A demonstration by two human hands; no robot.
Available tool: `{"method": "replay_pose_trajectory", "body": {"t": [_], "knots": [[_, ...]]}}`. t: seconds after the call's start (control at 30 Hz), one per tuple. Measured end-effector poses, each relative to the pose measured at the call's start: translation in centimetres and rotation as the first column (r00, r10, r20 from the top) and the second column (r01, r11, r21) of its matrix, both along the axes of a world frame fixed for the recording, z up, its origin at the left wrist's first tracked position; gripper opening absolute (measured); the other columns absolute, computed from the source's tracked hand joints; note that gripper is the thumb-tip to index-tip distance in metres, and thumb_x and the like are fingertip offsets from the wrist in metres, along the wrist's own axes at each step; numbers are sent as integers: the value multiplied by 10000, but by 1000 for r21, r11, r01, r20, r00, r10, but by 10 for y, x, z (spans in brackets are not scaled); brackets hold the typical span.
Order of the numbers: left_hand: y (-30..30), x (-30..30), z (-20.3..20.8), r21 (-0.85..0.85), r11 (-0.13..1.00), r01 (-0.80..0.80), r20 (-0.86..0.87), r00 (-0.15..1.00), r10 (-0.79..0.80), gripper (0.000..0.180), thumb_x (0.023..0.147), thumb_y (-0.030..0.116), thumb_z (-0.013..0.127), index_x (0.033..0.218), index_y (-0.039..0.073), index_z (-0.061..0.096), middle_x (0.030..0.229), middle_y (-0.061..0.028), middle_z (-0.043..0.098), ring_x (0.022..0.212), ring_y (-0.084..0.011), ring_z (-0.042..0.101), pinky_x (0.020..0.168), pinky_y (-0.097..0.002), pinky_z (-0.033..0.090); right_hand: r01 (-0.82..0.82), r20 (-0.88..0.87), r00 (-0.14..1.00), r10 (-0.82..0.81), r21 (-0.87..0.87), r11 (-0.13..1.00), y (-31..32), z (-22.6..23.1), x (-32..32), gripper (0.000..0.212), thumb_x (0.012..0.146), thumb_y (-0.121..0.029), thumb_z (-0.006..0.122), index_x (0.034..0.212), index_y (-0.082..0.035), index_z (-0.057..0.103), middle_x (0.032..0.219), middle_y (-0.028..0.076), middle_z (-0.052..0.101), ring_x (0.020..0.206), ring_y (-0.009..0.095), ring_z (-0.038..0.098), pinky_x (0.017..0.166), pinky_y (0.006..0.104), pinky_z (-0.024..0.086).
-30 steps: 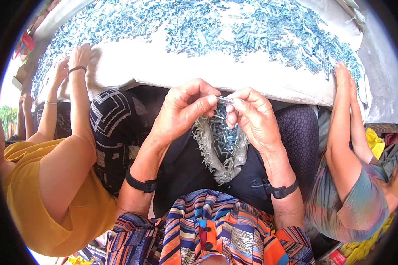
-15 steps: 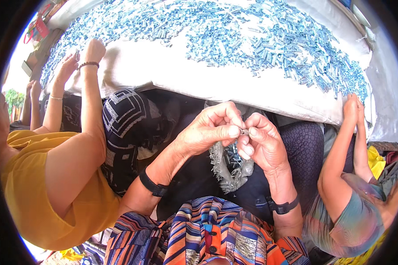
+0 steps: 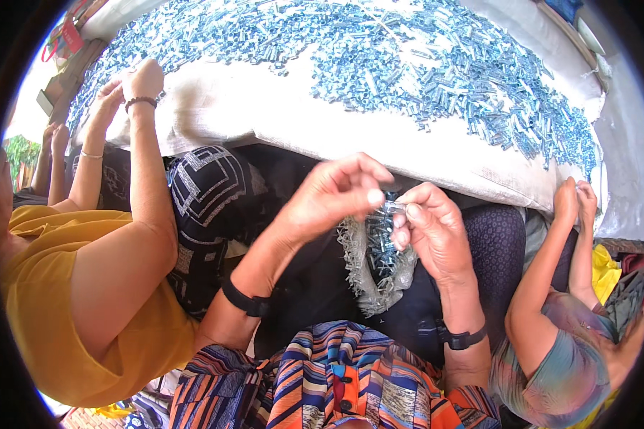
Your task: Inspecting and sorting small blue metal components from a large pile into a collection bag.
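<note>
Two hands (image 3: 325, 200), one tube (image 3: 394, 206) in the right (image 3: 438, 236), one sack (image 3: 370, 298) below

Informal shared workshop, seemingly open-sided: long cloth-covered table (image 3: 225, 100) heaped with small bluish tubes (image 3: 368, 79); worker in mustard top (image 3: 122, 314) left, worker in multicoloured top (image 3: 569, 357) right, both along near edge; green foliage (image 3: 23, 153) beyond, at left.

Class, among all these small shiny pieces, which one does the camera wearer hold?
The piece pinched in the right hand, above the frayed grey bag; other pieces lie in the bag or across the white cloth.
</note>
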State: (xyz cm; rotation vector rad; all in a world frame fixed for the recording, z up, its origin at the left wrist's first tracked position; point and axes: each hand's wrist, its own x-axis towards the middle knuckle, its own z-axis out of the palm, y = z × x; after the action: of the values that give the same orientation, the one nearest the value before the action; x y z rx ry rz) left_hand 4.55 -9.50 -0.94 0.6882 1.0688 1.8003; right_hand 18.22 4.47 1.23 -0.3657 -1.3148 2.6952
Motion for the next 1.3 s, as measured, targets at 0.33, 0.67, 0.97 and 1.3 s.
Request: {"method": "replay_pose_trajectory", "body": {"t": [0.33,0.67,0.97,1.3], "knots": [[11,-82,-2,-17,445,-895,-985,91,146,154,785,132,627,929,76,626,809,-80,577,731,-244,598,676,-360,465,-166,257,959,-115,846,508,44,15,-30,174,866,-161,614,906,7,590,720,8,577,615,55,506,556,236,427],[28,-93,-10,-30,373,-927,-1000,29,-8,141,754,167,636,884,113,627,833,-75,584,796,-284,598,687,-409,465,136,-214,942,-259,948,-286,56,-16,-151,145,765,-165,636,832,-38,612,822,145,592,780,318,592,673,413,461],[6,-98,-4,-144,618,-773,-722,509,469,126,752,102,592,848,25,565,783,-81,600,735,-197,596,701,-330,479,235,-260,930,-261,964,-124,41,-3,-143,100,759,-105,633,825,-41,594,756,119,599,686,250,598,634,363,471],[3,-37,20,-7,942,-334,-40,942,334,96,851,64,589,937,28,568,826,-30,605,731,-99,592,688,-231,487,131,-34,990,-136,571,810,22,11,-65,64,868,-48,586,921,-13,594,713,4,578,632,59,545,590,200,452]]}}
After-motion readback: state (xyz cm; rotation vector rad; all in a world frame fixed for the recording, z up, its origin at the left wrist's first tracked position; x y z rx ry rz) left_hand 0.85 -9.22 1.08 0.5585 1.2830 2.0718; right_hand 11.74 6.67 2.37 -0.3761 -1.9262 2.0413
